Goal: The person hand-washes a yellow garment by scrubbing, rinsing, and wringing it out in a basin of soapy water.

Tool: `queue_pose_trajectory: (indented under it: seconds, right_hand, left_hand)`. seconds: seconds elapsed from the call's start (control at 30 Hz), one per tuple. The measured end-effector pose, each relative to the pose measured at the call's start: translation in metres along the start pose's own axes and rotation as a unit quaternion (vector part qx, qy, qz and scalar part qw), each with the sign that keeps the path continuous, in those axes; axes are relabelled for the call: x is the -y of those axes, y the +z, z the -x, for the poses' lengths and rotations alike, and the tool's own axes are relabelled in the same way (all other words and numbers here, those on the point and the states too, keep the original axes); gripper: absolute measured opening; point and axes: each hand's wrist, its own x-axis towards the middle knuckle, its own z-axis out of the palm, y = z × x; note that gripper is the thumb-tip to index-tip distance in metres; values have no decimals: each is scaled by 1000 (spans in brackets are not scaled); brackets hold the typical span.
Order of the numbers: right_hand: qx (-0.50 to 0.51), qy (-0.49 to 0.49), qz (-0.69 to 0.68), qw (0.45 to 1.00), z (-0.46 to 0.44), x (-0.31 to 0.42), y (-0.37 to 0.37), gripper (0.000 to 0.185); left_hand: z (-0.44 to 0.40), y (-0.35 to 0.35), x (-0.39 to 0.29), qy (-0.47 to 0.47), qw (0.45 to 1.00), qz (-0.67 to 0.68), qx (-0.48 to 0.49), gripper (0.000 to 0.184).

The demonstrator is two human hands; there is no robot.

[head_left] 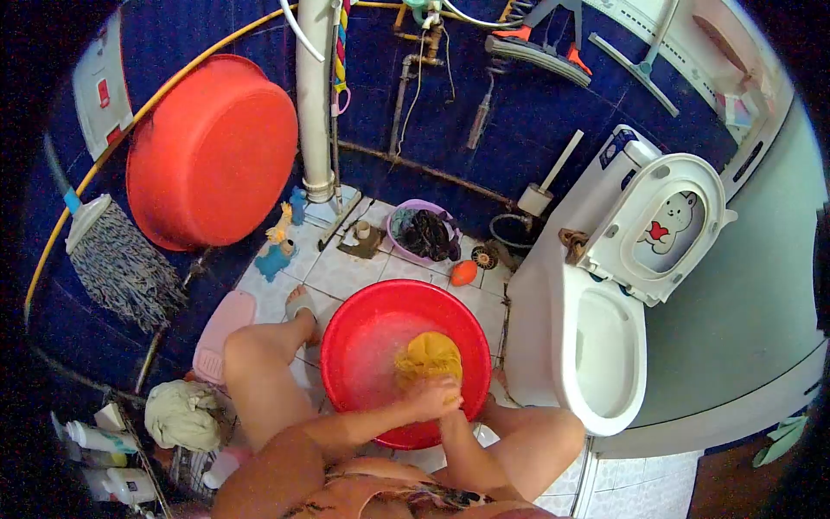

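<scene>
- White floor tiles point(346, 270) meet dark blue walls point(484, 186), with one toilet point(605, 363) at the right.
- One yellow cloth point(432, 353) lies in the near right part of one red basin point(341, 333), in cloudy water, between the person's knees.
- Left hand point(425, 400) and right hand point(450, 389) are closed together on its near end; their overlap hides the separate fingers.
- Wet, the cloth is probably soft, limp, slippery and heavier than when dry, hardly fragile; bunched folds near its middle look like the surest hold.
- Counted beyond the basin: one purple tub point(393, 227) of dark cloths, one orange round object point(464, 273), three small figures at the far left, the nearest one blue point(275, 261).
- On the left wall: one large red tub point(220, 156), one mop point(125, 264).
</scene>
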Motion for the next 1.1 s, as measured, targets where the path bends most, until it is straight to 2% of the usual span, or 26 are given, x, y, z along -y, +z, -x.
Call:
queue_pose_trajectory:
  seconds: [0.03, 0.1, 0.17, 0.2, 0.23, 0.3, 0.37, 0.43, 0.53, 0.63, 0.73, 0.83, 0.87, 0.9, 0.93, 0.97, 1.0, 1.03, 1.07, 1.1]
  right_hand:
    - [-31, -7, -3, 1000, 4, 6, 19, 35]
    - [-95, -21, -5, 995, 12, 21, 52, 34]
    - [-147, -66, 59, 985, 17, 26, 92, 33]
    - [-168, -91, 87, 978, 15, 26, 102, 33]
    - [-106, -98, 143, 979, 13, 28, 95, 34]
    - [-164, 2, 173, 971, -4, 22, 40, 38]
    - [-216, 102, 216, 947, -2, 17, 32, 42]
    - [-254, 170, 265, 914, 14, 10, 60, 45]
    - [-285, 180, 317, 886, 16, 0, 52, 48]
    - [-334, 152, 249, 896, 10, 1, 47, 52]
    - [-366, 129, 266, 882, 11, 6, 57, 59]
    - [-298, 176, 240, 907, 17, 8, 57, 68]
    - [-287, 190, 220, 913, 17, 9, 55, 70]
    - [-275, 207, 199, 918, 15, 12, 46, 72]
    - [-262, 224, 178, 922, 15, 14, 39, 74]
    - [-218, 205, 110, 948, 17, 17, 41, 65]
    - [-154, 120, 136, 971, 3, 15, -7, 61]
    - [-88, 26, 151, 984, -11, 13, -54, 57]
    - [-25, -64, 153, 986, -24, 11, -101, 53]
    - [-12, -60, 130, 990, -26, 6, -100, 53]
  left_hand:
    - [0, 4, 24, -34, 990, 76, 112, 24]
    - [4, 14, 60, -298, 947, 72, 100, 23]
    - [15, 7, 111, -241, 962, 131, -2, 22]
    - [8, -19, 112, -218, 974, 38, 37, 22]
    - [4, -43, 109, -191, 977, -57, 77, 22]
    - [29, -31, 159, -231, 951, -144, 144, 25]
    - [40, -28, 164, -303, 920, -212, 131, 28]
    - [45, -46, 131, -402, 878, -258, 38, 34]
    - [82, -22, 139, -384, 880, -254, 121, 38]
    - [96, -5, 151, -355, 882, -158, 265, 39]
    - [106, 18, 174, -315, 927, -76, 192, 40]
    - [85, 13, 160, -273, 944, 145, 115, 40]
    - [82, 21, 149, -331, 890, 310, 38, 38]
    - [79, 32, 138, -378, 802, 461, -40, 35]
    - [62, 31, 116, -351, 827, 438, -30, 36]
    - [39, 20, 83, -321, 851, 415, -20, 36]
    - [23, 0, 40, -318, 865, 387, -24, 41]
    - [17, 20, 45, -235, 934, 259, 72, 45]
    - [6, 7, 6, -205, 942, 265, 32, 41]
    - [1, -2, -14, -213, 936, 276, 52, 40]
